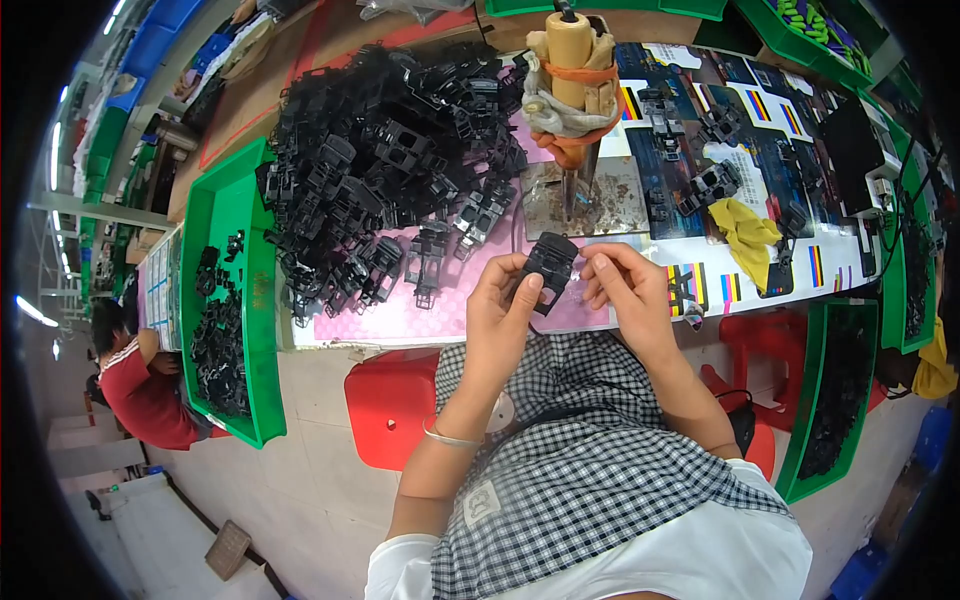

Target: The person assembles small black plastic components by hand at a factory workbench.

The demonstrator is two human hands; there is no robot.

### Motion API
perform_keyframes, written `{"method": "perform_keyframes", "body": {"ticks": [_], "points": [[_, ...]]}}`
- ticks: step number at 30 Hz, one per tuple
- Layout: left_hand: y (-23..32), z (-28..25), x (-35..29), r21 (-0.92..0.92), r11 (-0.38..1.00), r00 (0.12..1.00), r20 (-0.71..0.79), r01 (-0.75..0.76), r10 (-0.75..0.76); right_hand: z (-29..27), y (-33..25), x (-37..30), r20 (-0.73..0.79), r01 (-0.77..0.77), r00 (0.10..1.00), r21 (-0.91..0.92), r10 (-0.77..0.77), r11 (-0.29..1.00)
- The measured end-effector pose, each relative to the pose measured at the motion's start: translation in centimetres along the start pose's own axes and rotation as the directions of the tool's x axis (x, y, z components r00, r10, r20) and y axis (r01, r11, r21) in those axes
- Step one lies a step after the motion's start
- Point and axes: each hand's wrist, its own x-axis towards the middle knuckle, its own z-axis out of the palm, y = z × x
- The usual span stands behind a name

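Note:
My left hand (503,303) is closed round a black plastic car-body-shaped part (553,262), held upright over the near edge of the table with thumb and fingers at its lower side. Close by on the right is my right hand (628,298), its thumb and fingers drawn together beside the part. Whether a small piece sits in that pinch is too small to tell. Just beyond the hands, a metal-shafted tool with a wooden handle (569,62), wrapped in cloth and orange bands, points down at a stained metal plate (610,205).
A large heap of black plastic parts (350,170) covers the table's left side. More black parts (712,185) and a yellow cloth (745,238) lie at right. Green bins (262,330) flank the table. A red stool (385,410) stands below; another person (150,395) sits far left.

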Motion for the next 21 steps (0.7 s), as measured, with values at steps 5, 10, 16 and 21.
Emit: {"method": "perform_keyframes", "body": {"ticks": [5,10,16,21], "points": [[-0.6,-0.1,0.0,0.018,1.000,1.000,0.025,-0.009,0.008,-0.2,-0.2,0.1,-0.008,0.006,1.000,-0.066,-0.007,0.998],[-0.5,-2.8,-1.1,0.079,0.996,0.999,-0.030,-0.027,0.029,-0.8,0.5,-0.3,-0.066,-0.002,0.998,-0.153,-0.008,0.988],[4.9,-10.8,0.8,0.436,0.797,0.705,-0.398,-0.417,0.587,-3.0,0.9,-0.8,-0.150,0.102,0.979,-0.243,-0.141,0.965],[12.4,-19.2,4.2,0.825,0.470,0.266,-0.399,-0.314,0.878,-3.2,2.3,-0.5,-0.148,0.127,0.972,-0.318,-0.181,0.940]]}}
